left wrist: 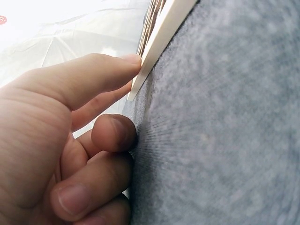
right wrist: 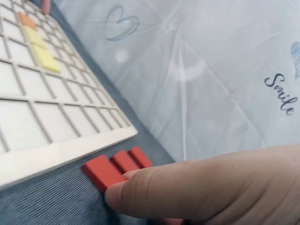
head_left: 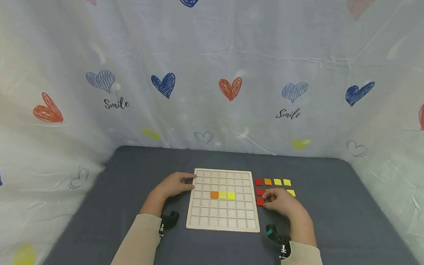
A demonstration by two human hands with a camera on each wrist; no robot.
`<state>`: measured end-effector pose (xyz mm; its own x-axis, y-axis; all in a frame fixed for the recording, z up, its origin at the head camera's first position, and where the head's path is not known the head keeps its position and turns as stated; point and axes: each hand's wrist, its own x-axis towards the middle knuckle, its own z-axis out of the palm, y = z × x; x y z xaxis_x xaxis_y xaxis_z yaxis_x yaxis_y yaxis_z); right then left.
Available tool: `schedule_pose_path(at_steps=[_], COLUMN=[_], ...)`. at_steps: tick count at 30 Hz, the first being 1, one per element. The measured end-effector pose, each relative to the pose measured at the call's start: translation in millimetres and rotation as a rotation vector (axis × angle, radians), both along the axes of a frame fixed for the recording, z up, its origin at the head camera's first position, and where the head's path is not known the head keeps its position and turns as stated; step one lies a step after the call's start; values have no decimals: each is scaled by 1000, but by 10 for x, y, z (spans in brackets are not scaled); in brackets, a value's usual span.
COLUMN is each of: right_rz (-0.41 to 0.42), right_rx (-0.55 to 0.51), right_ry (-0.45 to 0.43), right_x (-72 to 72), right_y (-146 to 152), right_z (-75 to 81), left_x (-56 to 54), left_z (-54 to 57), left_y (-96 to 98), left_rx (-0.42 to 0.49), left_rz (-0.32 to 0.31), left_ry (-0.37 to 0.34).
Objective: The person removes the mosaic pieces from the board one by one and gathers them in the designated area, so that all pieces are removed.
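A pale wooden grid board (head_left: 223, 228) lies flat on the dark cloth. Its cells hold an orange tile (head_left: 214, 194) and two yellow tiles (head_left: 227, 195) in one row. At the board's left edge is my left hand (head_left: 173, 184), thumb and forefinger extended to the rim; its other fingers curl loosely below in the left wrist view. To the right of the board, my right hand (head_left: 284, 202) pinches the nearest red tile (right wrist: 104, 172) between thumb and forefinger, close to the cloth. Two more red tiles (head_left: 258, 191) line up behind it.
Loose orange (head_left: 268, 181) and yellow tiles (head_left: 287, 182) lie in rows right of the board, some hidden by the right hand. A grey cloth (head_left: 214, 256) covers the table. Behind hangs a white curtain (head_left: 197, 127) with printed hearts.
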<state>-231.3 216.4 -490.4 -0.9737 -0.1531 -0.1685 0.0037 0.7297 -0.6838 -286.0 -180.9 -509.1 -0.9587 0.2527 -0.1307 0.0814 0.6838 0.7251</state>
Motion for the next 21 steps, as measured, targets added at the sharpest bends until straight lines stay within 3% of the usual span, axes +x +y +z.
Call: schedule_pose_path(at_steps=[12,17,21], right_rz=[-64,-30,-19], right_rx=[64,15,-24], right_ry=[64,91,162], right_x=[132,143,150], right_y=[-37,-15,-29], right_z=[-81,25,147], left_x=[3,9,7], left_z=[35,21,21], left_y=[-16,-14,-4], left_rx=[-8,-11,-9], left_rz=[-7,0,6], left_ry=[4,-8,-15])
